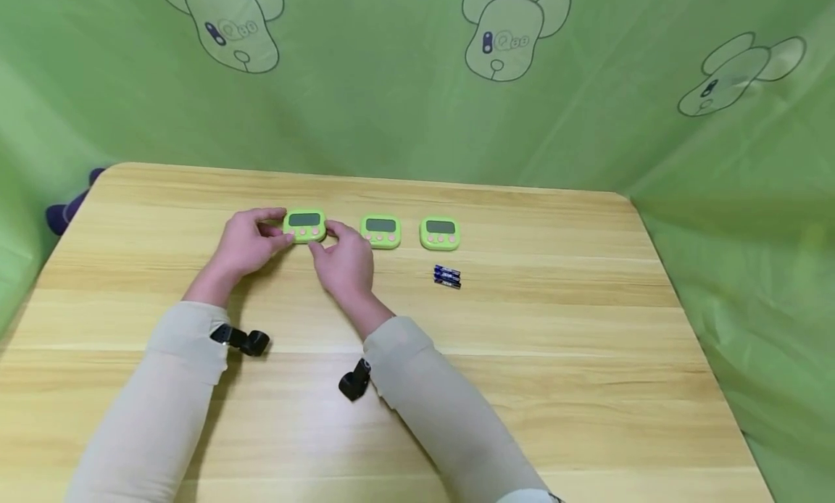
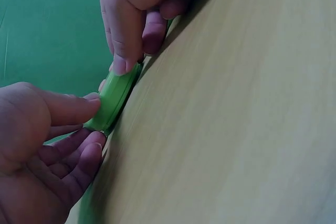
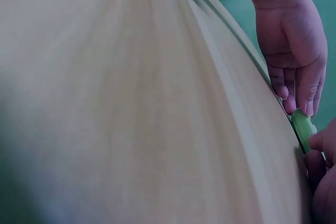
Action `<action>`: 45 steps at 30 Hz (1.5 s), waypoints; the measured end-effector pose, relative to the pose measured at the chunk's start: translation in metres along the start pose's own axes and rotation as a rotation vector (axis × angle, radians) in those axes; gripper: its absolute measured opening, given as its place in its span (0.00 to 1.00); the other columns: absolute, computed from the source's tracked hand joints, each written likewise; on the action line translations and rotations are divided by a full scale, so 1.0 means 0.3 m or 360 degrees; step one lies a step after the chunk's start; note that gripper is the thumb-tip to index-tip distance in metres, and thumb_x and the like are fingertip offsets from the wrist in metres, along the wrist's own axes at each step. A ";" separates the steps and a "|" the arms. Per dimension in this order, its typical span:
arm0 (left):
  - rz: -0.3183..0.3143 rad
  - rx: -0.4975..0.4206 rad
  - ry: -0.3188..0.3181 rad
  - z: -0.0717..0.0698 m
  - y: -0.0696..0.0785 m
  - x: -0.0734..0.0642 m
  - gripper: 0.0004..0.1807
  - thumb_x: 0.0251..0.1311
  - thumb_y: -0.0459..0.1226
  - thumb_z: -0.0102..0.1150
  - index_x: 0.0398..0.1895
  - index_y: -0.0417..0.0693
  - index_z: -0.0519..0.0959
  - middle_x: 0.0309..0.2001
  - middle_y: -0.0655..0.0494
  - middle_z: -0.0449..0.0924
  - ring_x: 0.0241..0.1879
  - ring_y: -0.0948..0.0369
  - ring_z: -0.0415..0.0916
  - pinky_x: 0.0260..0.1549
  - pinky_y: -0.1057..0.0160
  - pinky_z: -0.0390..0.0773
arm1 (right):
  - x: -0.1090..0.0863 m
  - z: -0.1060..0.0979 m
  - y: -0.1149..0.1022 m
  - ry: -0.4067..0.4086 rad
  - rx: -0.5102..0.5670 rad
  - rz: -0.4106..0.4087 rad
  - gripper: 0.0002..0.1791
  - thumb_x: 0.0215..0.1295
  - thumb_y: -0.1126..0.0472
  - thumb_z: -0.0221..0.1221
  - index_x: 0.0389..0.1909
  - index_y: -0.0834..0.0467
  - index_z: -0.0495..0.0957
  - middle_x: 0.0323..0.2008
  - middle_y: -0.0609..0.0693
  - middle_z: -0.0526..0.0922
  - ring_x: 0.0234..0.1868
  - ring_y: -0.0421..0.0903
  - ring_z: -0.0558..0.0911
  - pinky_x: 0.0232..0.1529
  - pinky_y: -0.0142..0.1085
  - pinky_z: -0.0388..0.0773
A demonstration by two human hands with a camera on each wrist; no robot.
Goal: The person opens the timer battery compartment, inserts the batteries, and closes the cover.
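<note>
A light green digital timer (image 1: pixel 304 226) with a grey screen and pink buttons is at the far left part of the table. My left hand (image 1: pixel 246 242) pinches its left end, thumb at the near corner. At the right end, my right hand (image 1: pixel 346 262) holds it between thumb and fingers. In the left wrist view the timer (image 2: pixel 116 95) shows edge-on, tilted along the tabletop, between the left hand (image 2: pixel 31 140) and the right hand (image 2: pixel 136 9). The right wrist view catches the timer (image 3: pixel 303 127) partly hidden by fingertips.
Two matching green timers, a middle one (image 1: pixel 381 231) and a right one (image 1: pixel 440 233), lie in a row to the right. Three dark blue batteries (image 1: pixel 447 277) lie side by side nearer me. Green curtain (image 1: pixel 391 111) surrounds the wooden table (image 1: pixel 554 343) at the back and sides.
</note>
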State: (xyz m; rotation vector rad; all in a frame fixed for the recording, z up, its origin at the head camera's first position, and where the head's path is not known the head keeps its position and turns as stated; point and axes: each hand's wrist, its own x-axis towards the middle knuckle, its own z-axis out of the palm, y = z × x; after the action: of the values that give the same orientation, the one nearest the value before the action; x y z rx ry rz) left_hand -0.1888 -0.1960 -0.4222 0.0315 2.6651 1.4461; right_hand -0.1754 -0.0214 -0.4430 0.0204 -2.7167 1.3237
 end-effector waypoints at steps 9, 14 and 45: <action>-0.0032 -0.0062 0.0038 0.009 0.004 -0.020 0.28 0.61 0.29 0.68 0.65 0.36 0.73 0.47 0.38 0.79 0.46 0.49 0.76 0.39 0.66 0.80 | -0.016 -0.001 0.003 0.0017 0.0022 0.0064 0.22 0.62 0.55 0.71 0.57 0.52 0.82 0.43 0.44 0.85 0.29 0.31 0.79 0.26 0.26 0.79; -0.0092 -0.0280 0.0079 0.020 0.001 -0.044 0.33 0.57 0.25 0.68 0.68 0.35 0.70 0.53 0.37 0.78 0.46 0.53 0.76 0.40 0.73 0.81 | -0.037 -0.004 0.005 0.0059 0.0102 0.0033 0.21 0.60 0.57 0.72 0.55 0.51 0.84 0.38 0.43 0.82 0.27 0.32 0.77 0.24 0.26 0.77; -0.0086 -0.1066 0.0063 0.226 0.069 -0.202 0.30 0.57 0.18 0.61 0.66 0.30 0.70 0.61 0.35 0.74 0.46 0.62 0.81 0.49 0.64 0.82 | -0.195 -0.203 0.149 0.0162 0.0974 -0.0231 0.26 0.51 0.78 0.71 0.54 0.67 0.81 0.46 0.61 0.81 0.37 0.58 0.84 0.38 0.38 0.87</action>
State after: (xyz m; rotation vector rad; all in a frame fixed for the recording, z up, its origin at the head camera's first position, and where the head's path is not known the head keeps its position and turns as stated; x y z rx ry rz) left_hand -0.1221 -0.1323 -0.4363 -0.1237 2.0492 2.2424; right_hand -0.1139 0.0516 -0.4476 0.1933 -2.0831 1.9783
